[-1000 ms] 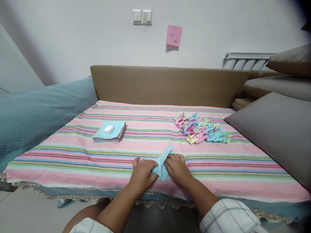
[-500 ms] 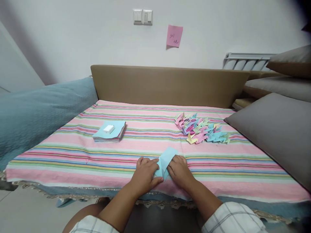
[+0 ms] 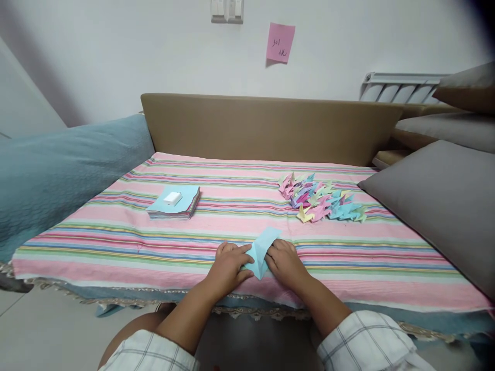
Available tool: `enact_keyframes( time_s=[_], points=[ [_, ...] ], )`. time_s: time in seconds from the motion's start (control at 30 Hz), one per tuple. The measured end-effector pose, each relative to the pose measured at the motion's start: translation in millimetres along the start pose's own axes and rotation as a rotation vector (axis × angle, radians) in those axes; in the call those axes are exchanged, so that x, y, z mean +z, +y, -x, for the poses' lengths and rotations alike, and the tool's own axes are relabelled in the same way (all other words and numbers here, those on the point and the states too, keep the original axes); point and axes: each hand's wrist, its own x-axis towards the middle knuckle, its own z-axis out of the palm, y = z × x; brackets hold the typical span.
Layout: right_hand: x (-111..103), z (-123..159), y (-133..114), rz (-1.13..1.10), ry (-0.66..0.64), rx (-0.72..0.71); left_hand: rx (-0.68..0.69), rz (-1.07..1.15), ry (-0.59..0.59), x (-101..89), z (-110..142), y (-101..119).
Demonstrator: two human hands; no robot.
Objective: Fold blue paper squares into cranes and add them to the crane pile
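A light blue, partly folded sheet of paper [image 3: 263,248] lies near the front edge of a striped cloth [image 3: 116,242] on a bed. My left hand [image 3: 227,266] presses on the paper's left side with fingers curled. My right hand [image 3: 284,262] holds down its right side, fingers bent on the fold. The top flap of the paper points up and to the right between my hands.
A stack of coloured square papers [image 3: 175,203] with a small white object [image 3: 172,198] on top sits at the middle left. A pile of several folded paper cranes [image 3: 320,199] lies at the right. Grey cushions [image 3: 441,196] border the right, a blue blanket [image 3: 58,170] the left.
The blue paper's upper flap has been folded over, so the piece looks shorter and wider. Both hands stay on it. The view has tilted slightly downward.
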Motion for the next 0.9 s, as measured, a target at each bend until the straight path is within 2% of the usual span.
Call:
enact_keyframes(
  time_s=[0.3,0.47,0.67,0.9],
  points=[
    [0.9,-0.2,0.8,-0.004,0.004,-0.002,0.035,-0.036,0.009,-3.6,2.1,2.0],
    [5.5,1.5,-2.2,0.017,0.049,0.0,0.079,-0.12,0.003,-2.8,2.6,5.6],
    [9.2,4.8,-9.0,-0.024,0.082,-0.044,0.012,-0.162,0.017,2.6,0.5,5.7],
    [8.9,6.1,-10.7,-0.012,0.052,-0.056,-0.06,-0.071,0.058,3.1,-1.1,2.9]
  ],
)
